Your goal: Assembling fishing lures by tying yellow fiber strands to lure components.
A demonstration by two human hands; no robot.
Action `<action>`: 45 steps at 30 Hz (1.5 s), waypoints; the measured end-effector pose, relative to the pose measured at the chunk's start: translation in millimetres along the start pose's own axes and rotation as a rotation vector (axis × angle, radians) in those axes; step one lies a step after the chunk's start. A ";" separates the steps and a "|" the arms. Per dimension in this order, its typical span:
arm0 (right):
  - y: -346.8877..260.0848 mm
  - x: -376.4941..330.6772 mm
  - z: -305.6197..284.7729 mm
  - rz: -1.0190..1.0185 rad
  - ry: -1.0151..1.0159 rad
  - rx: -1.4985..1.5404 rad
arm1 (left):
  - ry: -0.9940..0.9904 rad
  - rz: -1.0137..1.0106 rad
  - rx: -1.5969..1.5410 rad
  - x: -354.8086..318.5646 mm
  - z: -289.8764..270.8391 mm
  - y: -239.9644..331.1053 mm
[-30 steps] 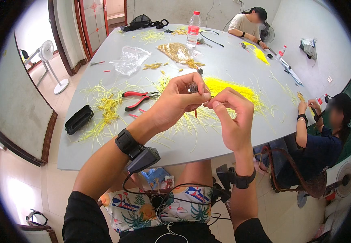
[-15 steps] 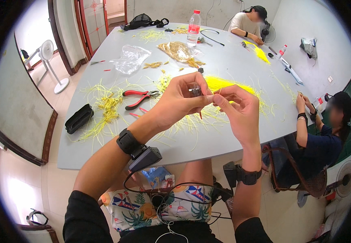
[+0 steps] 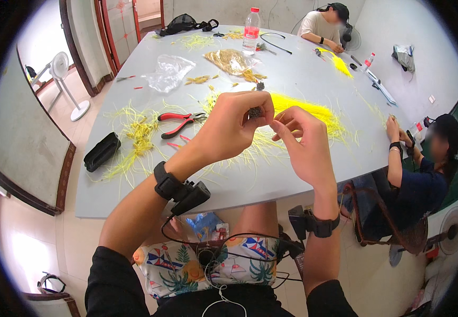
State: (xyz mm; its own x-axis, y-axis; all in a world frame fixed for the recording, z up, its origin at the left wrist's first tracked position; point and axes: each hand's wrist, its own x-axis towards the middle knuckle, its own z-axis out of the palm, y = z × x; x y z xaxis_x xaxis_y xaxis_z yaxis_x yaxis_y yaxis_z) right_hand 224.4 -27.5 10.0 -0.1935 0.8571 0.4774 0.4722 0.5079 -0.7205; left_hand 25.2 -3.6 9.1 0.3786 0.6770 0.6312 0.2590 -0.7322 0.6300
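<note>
Both hands now nearer together, pinching small dark part above yellow strands, red pliers left.

Large grey table, pale tiled floor, white standing fan, perhaps red-framed doors behind.

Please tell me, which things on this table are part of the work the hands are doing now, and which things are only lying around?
In use:
- left hand, pinching a small dark part
- right hand, fingers meeting the same part
- yellow strands just behind the hands

Lying about:
- red-handled pliers
- black case
- clear plastic bag
- water bottle
</note>
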 end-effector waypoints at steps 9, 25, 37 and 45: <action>4.1 0.9 -1.0 -0.042 -0.067 -0.042 | 0.039 0.192 0.090 1.4 2.2 -1.9; 9.6 1.0 -4.2 -0.077 -0.137 0.037 | 0.005 0.239 0.150 1.8 -1.6 -6.3; 8.7 0.2 -13.4 -0.049 -0.174 0.069 | 0.000 0.110 0.141 8.1 -9.8 -10.8; 18.8 -0.6 -39.1 0.007 -0.096 0.097 | 0.206 -0.093 0.156 12.6 -49.3 -20.1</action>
State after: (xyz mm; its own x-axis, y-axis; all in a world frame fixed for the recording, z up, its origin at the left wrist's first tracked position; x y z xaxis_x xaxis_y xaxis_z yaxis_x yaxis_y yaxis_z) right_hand 267.0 -21.9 15.9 -0.2739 0.8625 0.4256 0.3896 0.5041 -0.7708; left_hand -19.0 23.4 26.7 0.1623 0.7314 0.6624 0.4243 -0.6578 0.6224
